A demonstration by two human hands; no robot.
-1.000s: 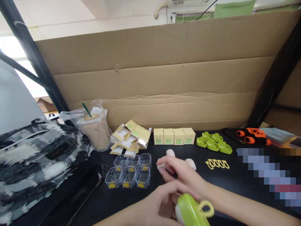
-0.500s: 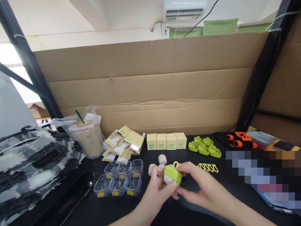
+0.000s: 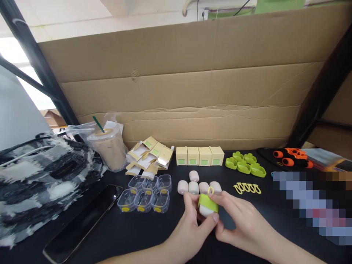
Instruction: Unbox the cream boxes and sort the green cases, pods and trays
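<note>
Between my two hands is a small rounded white case (image 3: 206, 211) with a lime-green cover (image 3: 208, 202) around its upper part and a yellow loop (image 3: 211, 190) standing up from the top. My left hand (image 3: 194, 222) holds it from the left, thumb at its lower right and forefinger at its left side. On the right, my right hand (image 3: 240, 216) has its forefinger against the green cover by the loop's base, its other fingers curled below. Just behind the hands sit several loose rounded pieces, pale pink (image 3: 182, 187) and whitish (image 3: 193, 187).
Clear plastic cups (image 3: 143, 200) with yellow stickers stand left. Behind are flattened cartons (image 3: 150, 157), upright small boxes (image 3: 199, 156), green covers (image 3: 244, 167) and yellow loops (image 3: 249, 188). A phone (image 3: 82, 220) and bagged drink (image 3: 106, 150) lie left, an orange toy car (image 3: 293, 157) right.
The view has tipped downward. The case has turned in my hands, so its white part now points down towards me instead of left. Both hands still hold it.
</note>
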